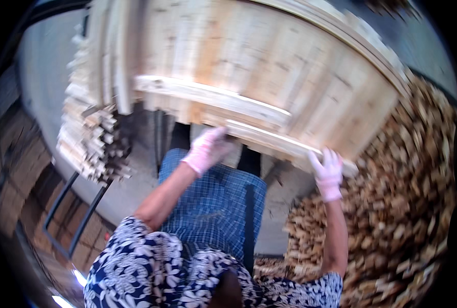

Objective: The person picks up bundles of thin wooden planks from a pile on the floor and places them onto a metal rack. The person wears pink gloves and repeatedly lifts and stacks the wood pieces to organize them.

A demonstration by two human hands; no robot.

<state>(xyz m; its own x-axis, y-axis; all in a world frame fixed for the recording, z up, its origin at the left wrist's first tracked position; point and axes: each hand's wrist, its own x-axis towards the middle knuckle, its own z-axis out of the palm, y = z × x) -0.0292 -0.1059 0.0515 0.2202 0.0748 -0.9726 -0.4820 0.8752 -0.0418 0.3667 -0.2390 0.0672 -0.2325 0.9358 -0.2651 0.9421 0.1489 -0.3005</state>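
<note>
A pale wooden slat [272,137] lies along the near edge of a surface of side-by-side boards [259,56]. My left hand [208,150], in a pale pink glove, closes on the slat's left end; some of its fingers are hidden beneath. Near the other end, my gloved right hand [328,174] has its thumb and fingers around the slat. Just beyond, a second slat [213,96] rests on the boards, apart from both hands. Motion blurs the wood's edges.
A stack of narrow wooden strips [92,138] stands at the left, above a dark metal frame [87,220]. Longer boards [113,51] lie at the surface's left end. A large heap of small wood offcuts [392,205] fills the right side. A blue checked cloth [208,205] covers my lap.
</note>
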